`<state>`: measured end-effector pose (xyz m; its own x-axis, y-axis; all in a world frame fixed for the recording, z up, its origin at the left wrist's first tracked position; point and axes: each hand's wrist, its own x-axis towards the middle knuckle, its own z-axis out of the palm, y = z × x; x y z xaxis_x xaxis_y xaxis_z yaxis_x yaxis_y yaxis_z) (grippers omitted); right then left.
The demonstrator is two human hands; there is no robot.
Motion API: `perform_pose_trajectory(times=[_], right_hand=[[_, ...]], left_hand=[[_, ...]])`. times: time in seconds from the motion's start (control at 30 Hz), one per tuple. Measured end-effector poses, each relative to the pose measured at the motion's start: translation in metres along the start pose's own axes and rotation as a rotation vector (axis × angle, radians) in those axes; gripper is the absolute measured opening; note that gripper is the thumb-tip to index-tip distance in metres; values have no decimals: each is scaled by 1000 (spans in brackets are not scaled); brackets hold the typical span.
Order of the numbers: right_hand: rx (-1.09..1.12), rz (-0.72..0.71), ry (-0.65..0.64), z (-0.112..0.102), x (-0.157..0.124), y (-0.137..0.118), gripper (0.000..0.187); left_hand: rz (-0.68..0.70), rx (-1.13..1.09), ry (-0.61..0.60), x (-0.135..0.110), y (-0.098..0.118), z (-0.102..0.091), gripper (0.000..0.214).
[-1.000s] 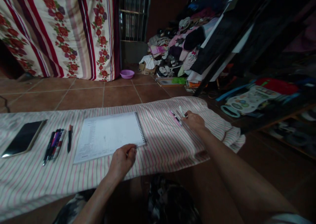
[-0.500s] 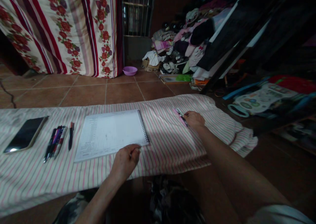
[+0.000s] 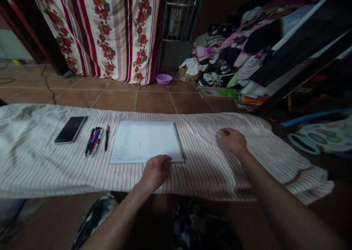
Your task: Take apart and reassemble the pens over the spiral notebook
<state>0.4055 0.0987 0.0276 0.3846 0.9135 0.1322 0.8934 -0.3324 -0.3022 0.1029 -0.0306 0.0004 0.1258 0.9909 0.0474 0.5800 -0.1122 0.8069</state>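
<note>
While the left hand [image 3: 156, 173], fingers curled narrow, rests at the near edge of the spiral notebook [image 3: 147, 141], the right hand [image 3: 233, 140] reaches the pink pen [image 3: 216, 130] right of the notebook, fingertips together; whether either hand grips cannot be told. Left of the notebook, on the cloth-covered counter [image 3: 200, 173], lie a black pen [image 3: 106, 140], a pen cluster [image 3: 94, 141] and, outermost, a phone [image 3: 70, 129].

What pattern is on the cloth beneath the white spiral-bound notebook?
The pale cloth has pink and greyish stripes; head view.
</note>
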Motion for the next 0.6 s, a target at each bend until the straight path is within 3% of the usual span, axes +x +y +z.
perform_pose_trajectory(times=[0.17,0.27,0.37,0.47,0.6], right_hand=[[536,-141,30,5,-39,-76,30],[867,-224,-116,18,-81,-121,30],[1119,-221,-230,36,-126,-156,34],[1203,-211,-304,54,-160,-176,30],[1076,-274,-373,73,-179,-183,24]], left_hand=[[-49,-14,42,3,-6,-13,29],[-81,-8,66,4,-11,-26,30],[-97,5,130,3,-18,-42,30],[-130,25,197,-1,-29,-58,29],[-151,75,300,-9,-47,-79,28]])
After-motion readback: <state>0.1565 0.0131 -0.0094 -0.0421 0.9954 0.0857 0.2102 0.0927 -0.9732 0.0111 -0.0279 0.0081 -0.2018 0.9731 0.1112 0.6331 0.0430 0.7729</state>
